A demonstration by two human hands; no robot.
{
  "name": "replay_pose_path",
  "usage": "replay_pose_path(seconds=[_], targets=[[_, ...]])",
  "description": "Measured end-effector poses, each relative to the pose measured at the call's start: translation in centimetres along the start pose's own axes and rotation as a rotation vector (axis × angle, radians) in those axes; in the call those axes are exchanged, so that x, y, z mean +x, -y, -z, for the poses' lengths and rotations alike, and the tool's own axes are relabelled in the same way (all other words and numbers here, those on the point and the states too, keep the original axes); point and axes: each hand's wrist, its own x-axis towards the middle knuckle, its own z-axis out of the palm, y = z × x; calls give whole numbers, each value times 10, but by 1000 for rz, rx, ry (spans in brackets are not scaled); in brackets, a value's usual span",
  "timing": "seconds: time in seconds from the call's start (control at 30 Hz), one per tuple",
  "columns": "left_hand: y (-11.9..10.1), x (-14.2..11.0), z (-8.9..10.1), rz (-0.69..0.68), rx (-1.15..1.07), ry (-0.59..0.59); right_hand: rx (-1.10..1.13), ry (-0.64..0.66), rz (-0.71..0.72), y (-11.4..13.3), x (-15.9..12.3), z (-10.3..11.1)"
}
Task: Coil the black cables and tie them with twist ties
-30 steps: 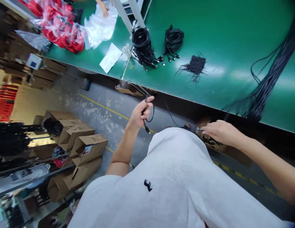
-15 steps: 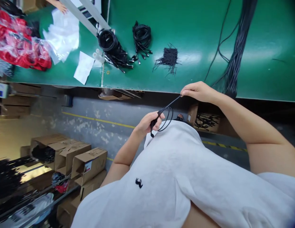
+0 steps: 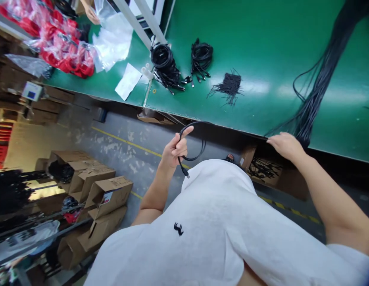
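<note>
My left hand (image 3: 176,151) is closed on a black USB cable (image 3: 199,156), its index finger sticking out. The plug end hangs below that hand, and a loose loop of the cable sags to its right. From there the cable runs right along the table's front edge to my right hand (image 3: 284,143), whose fingers are pinched together on it. Beside my right hand, a thick bunch of long black cables (image 3: 324,83) lies across the green table (image 3: 262,47). A pile of short black ties (image 3: 231,84) lies beyond my hands.
Coiled cable bundles (image 3: 201,55) sit near a white metal post (image 3: 148,22). Red items in clear bags (image 3: 65,51) are heaped at the far left, near another person's hand (image 3: 92,15). Cardboard boxes (image 3: 113,194) stand on the floor; one with black pieces (image 3: 266,169) is under the table.
My right hand has moved right, away from the left, drawing the cable out along the table edge. The coil in my left hand has opened into a larger loop. The view has shifted.
</note>
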Motion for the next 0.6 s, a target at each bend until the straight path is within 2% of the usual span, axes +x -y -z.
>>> replay_pose_path(seconds=[0.07, 0.13, 0.23, 0.3, 0.37, 0.43, 0.5, 0.6], targets=[[2, 1, 0, 58, 58, 7, 38, 51, 63, 27, -8, 14], [9, 3, -1, 115, 141, 26, 134, 135, 12, 59, -3, 28], [24, 5, -2, 179, 254, 107, 231, 263, -81, 100, 29, 45], [33, 5, -3, 192, 296, 161, 197, 192, -69, 125, 56, 52], [38, 4, -3, 204, 317, 190, 151, 32, 31, 148, 80, 57], [38, 2, -3, 224, 327, 204, 168, -51, 239, 169, 98, 60], [36, -1, -3, 235, 324, 199, 218, 4, 443, 185, 107, 60], [34, -3, -3, 232, 289, 153, 185, 23, 526, 198, 109, 58]])
